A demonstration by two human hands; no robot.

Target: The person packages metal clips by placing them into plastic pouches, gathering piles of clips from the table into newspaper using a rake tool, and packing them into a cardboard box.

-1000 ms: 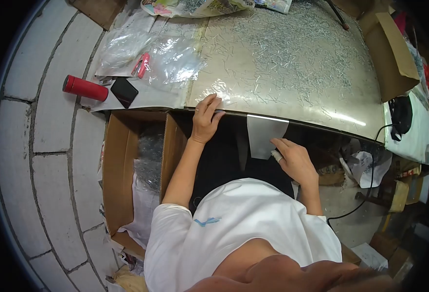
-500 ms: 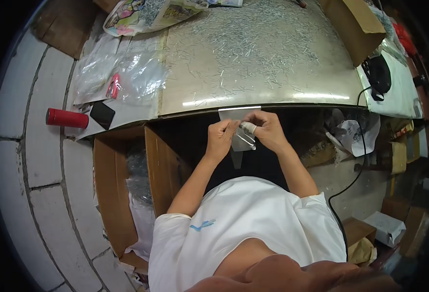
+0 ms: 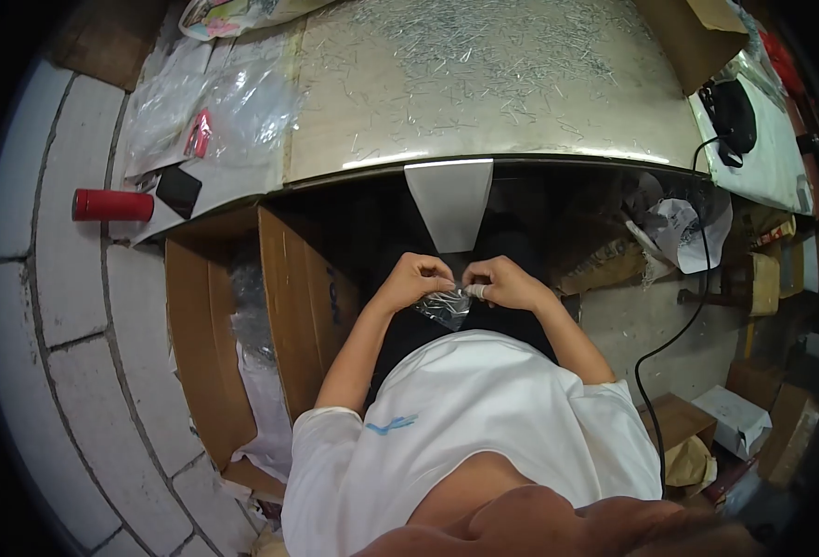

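Note:
A small clear plastic bag [image 3: 447,310] with shiny thin metal pieces inside hangs low in front of my shirt, over my dark-clothed lap. My left hand [image 3: 413,280] is closed, its thumb and fingers pinching the bag's upper left edge. On the other side my right hand [image 3: 510,283] pinches the top right corner, with a pale wrapping around one finger. The fingertips of the two hands are close together at the bag's mouth. Beyond them, a pale tapering metal chute [image 3: 450,206] slopes down from the table's front edge.
Many thin metal pieces [image 3: 484,70] lie scattered across the table [image 3: 354,144]. Plastic bags [image 3: 242,102], a red stapler [image 3: 199,134], a black phone [image 3: 178,191] and a red cylinder [image 3: 112,205] are at the left. An open cardboard box [image 3: 207,334] stands beside my left arm; a black cable [image 3: 683,334] hangs right.
Both hands have come down from the chute toward my lap with the bag between them. The chute now shows fully, and the view has shifted slightly.

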